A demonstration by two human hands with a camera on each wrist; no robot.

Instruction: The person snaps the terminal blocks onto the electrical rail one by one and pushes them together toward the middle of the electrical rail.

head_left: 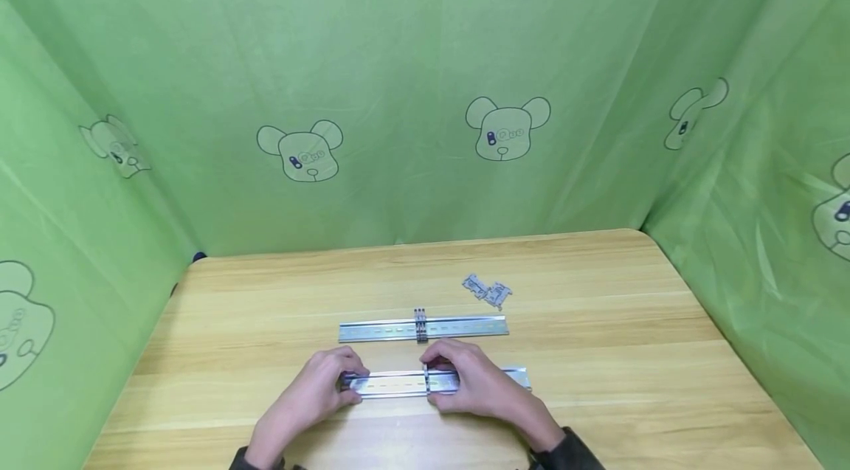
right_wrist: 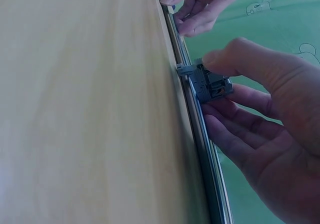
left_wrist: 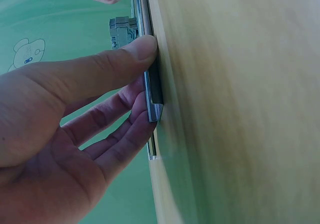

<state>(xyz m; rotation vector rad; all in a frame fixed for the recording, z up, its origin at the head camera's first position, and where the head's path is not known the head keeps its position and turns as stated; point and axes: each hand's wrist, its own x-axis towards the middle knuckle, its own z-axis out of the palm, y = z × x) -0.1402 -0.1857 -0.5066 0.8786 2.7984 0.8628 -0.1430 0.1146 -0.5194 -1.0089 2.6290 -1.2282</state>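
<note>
A slotted metal DIN rail (head_left: 392, 385) lies across the near part of the table. My left hand (head_left: 319, 390) pinches its left end, thumb (left_wrist: 142, 48) on the near edge and fingers on the far side. Right of the rail's middle, my right hand (head_left: 474, 385) grips a thin grey DIN-rail clip piece (right_wrist: 210, 81) between thumb and fingers. That piece stands upright across the rail, its foot at the rail's near edge in the right wrist view. The right hand covers part of the rail beyond it.
Behind lies a second DIN rail (head_left: 465, 326), parallel, with several grey clip pieces (head_left: 420, 325) side by side near its middle. Two loose grey pieces (head_left: 497, 295) lie flat farther back to the right. Green curtains (head_left: 398, 86) surround the wooden table (head_left: 598, 381).
</note>
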